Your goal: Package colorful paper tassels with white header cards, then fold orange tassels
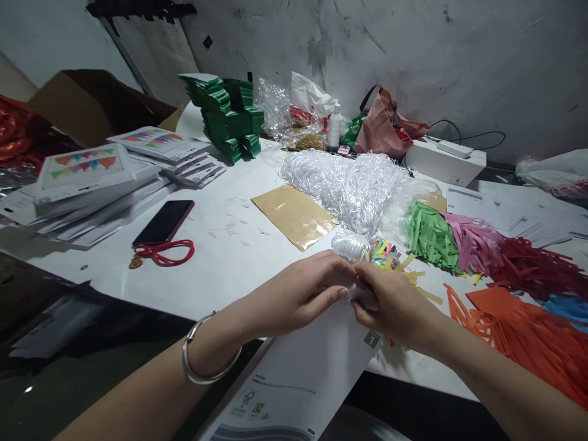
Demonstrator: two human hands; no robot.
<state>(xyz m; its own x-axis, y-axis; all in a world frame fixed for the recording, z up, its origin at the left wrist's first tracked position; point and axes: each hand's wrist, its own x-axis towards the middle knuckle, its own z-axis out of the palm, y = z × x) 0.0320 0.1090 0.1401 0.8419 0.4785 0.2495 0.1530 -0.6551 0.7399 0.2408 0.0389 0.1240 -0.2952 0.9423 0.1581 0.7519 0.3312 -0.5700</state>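
Observation:
My left hand (298,294) and my right hand (390,303) meet at the front of the white table (229,257), fingers pinched together on a small white piece (361,295) between them. Behind my right hand's fingers pokes out a bundle of multicoloured paper strips (386,252). A silver bangle (202,358) circles my left wrist. Under both hands lies a white printed sheet (298,380) that hangs over the table's front edge. A coil of white string (349,242) sits just behind my fingers.
Fringed paper in green (429,236), pink (473,242), dark red (533,266), orange (519,331) lies right. White string heap (349,184), brown envelope (294,214), phone (164,222), red cord (165,252), card stacks (92,177), green stacks (227,113), bags, white box (445,162).

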